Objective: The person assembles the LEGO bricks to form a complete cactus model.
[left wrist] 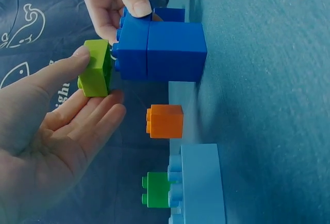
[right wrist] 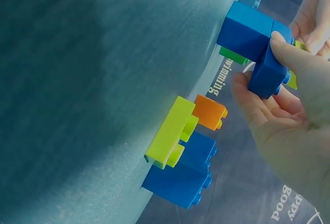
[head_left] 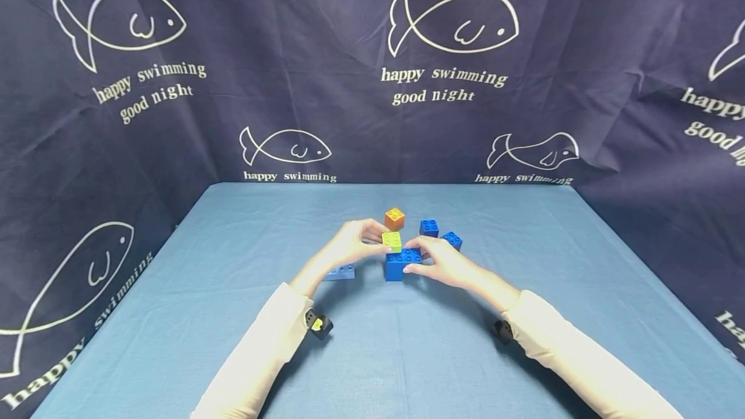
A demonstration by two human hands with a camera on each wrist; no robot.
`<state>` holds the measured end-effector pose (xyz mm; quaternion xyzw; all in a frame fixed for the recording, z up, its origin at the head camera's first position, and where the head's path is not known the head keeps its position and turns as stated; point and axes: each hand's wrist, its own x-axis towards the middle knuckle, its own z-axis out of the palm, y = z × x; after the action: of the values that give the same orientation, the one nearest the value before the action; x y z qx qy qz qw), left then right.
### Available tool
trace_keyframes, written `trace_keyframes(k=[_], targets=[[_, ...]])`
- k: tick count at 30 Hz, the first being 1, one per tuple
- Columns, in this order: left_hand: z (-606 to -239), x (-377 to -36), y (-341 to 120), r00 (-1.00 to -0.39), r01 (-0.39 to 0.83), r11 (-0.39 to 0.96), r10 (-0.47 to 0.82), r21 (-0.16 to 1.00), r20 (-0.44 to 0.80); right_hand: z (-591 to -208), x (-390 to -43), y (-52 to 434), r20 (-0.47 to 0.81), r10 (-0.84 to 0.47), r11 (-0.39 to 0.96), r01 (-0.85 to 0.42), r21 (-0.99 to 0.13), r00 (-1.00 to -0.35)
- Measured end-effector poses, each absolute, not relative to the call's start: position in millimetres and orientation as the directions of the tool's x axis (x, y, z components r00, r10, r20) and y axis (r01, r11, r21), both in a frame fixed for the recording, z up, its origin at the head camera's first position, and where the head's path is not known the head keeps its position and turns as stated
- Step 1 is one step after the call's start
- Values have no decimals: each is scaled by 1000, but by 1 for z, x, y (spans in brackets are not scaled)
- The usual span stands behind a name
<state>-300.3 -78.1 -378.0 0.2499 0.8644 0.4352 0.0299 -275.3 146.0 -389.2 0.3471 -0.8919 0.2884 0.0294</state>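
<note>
My left hand pinches a lime-green toy building brick between thumb and fingers. It is just above the studs of a two-layer blue brick stack standing on the table. Whether it touches those studs, I cannot tell. My right hand grips the long upper blue brick by the end that overhangs the lower blue brick. Close to my left hand lies a light-blue brick, partly covered by that hand in the head view.
Behind the stack stands an orange brick. Two blue bricks sit back right, near a second lime brick hidden in the head view. A green brick shows past the light-blue one. Dark printed cloth encloses the table.
</note>
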Motion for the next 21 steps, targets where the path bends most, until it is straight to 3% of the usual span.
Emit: trace_keyframes(k=[21], targets=[[-383, -298, -75, -834, 415, 474, 539, 777, 117, -389, -275, 147, 262, -613, 582, -650, -490, -746]])
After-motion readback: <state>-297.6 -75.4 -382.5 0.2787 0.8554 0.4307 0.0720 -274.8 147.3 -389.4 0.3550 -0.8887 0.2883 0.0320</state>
